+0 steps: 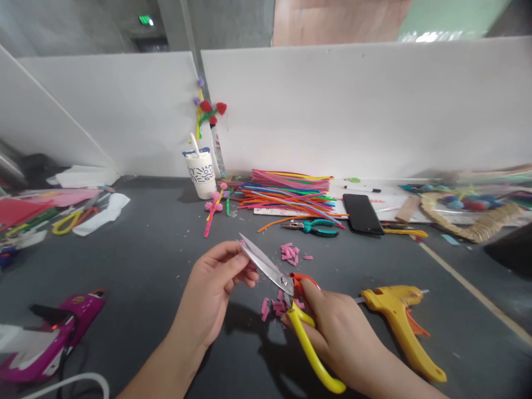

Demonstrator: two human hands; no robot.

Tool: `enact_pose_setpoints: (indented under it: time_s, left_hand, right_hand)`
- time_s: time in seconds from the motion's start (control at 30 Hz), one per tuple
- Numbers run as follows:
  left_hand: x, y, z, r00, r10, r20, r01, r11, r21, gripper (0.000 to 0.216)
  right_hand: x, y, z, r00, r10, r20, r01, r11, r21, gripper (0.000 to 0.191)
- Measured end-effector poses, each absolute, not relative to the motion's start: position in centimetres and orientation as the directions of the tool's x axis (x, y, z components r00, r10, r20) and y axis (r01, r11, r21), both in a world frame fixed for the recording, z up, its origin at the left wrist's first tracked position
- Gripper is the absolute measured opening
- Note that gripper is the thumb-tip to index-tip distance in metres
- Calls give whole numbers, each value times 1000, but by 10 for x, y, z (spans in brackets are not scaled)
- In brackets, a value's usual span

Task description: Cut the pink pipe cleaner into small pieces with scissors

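My right hand (336, 327) is wrapped round the handles of a pair of scissors (266, 266), one red and one yellow. Their blades are slightly apart and point up and left to my left hand (216, 282). Between thumb and forefinger, that hand pinches a small pink pipe cleaner piece, mostly hidden by the fingers, right at the blade tips. Short pink pipe cleaner cuttings (290, 253) lie in a small pile beyond the scissors. More pink cuttings (266, 308) are scattered on the dark table beneath the blades.
Pipe cleaners (286, 191) are heaped at the back, with pliers (313, 226) and a phone (362, 213) nearby. A white cup (200, 174) stands by the partition. To the right lies a yellow glue gun (401, 318); a magenta tool (78, 316) is at left.
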State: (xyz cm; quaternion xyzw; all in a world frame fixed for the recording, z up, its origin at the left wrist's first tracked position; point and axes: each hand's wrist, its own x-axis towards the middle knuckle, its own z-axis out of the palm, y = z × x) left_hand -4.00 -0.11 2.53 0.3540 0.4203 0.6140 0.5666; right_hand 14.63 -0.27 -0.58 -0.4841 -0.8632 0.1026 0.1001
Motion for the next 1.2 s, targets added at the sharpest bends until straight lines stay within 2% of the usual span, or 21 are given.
enact_pose_setpoints:
  time_s: [0.37,1.2]
  left_hand:
    - [-39,-1,25,-100,994,-47,-444,-2,896,6]
    - [-38,-1,25,-120,991,-60,-473,-4,881,5]
  right_hand:
    - [146,-4,-7,-522,840,149,810,543,-221,25]
    - [143,-6,-3,-503,859,91,828,510,-235,25]
